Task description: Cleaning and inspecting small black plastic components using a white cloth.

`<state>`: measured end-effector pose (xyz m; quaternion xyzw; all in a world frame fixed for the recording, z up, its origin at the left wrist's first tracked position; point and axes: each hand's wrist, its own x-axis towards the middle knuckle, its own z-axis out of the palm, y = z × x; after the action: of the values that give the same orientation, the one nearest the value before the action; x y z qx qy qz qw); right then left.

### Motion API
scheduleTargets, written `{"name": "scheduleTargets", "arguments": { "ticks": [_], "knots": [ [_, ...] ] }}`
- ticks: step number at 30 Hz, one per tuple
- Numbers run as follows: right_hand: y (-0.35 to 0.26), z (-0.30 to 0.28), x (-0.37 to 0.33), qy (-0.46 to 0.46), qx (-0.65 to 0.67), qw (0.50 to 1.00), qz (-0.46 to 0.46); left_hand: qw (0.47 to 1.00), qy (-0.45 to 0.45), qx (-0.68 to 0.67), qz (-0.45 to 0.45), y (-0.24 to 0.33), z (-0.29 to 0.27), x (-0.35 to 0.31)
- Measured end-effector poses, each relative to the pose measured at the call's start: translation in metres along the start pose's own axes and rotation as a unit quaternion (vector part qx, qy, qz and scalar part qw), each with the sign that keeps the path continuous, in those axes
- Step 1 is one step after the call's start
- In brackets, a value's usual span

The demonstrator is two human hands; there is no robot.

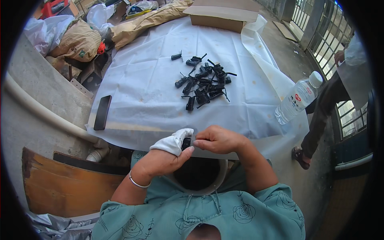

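My left hand (171, 150), with a white cloth covering (170, 143) over its fingers and the thumb bare, grips a small black plastic part (186, 143). Right beside it, my right hand (219, 140) is closed, its thumb and bent forefinger pressed together close to the part. What that pinch holds, if anything, I cannot make out. Both hands are at the near edge of the table, above a round bucket (225, 170) between my legs, whose inside looks dark. Beyond them on the white sheet (140, 80) lies a heap of similar black parts (205, 82), some with thin strips sticking out.
A dark phone (103, 113) lies at the table's left edge. On the right edge stands a clear water bottle (298, 98) with a white cap. At the far end is an open cardboard box (220, 22). Bags (78, 40) crowd the far left; another person's leg (324, 112) shows at right.
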<state>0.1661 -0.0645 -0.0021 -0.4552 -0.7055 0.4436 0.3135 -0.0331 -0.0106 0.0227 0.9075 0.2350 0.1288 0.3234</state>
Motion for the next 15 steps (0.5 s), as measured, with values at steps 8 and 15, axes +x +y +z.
{"name": "scheduleTargets", "arguments": {
  "ticks": [8,15],
  "knots": [
    [0.003,-0.004,0.003,0.245,-0.09,0.965,0.022,0.926,0.18,0.314,0.11,-0.034,-0.007,0.076],
    [0.014,-0.005,0.002,0.285,-0.118,0.951,-0.025,0.92,0.15,0.297,0.209,-0.043,-0.021,0.1]
  ]
}}
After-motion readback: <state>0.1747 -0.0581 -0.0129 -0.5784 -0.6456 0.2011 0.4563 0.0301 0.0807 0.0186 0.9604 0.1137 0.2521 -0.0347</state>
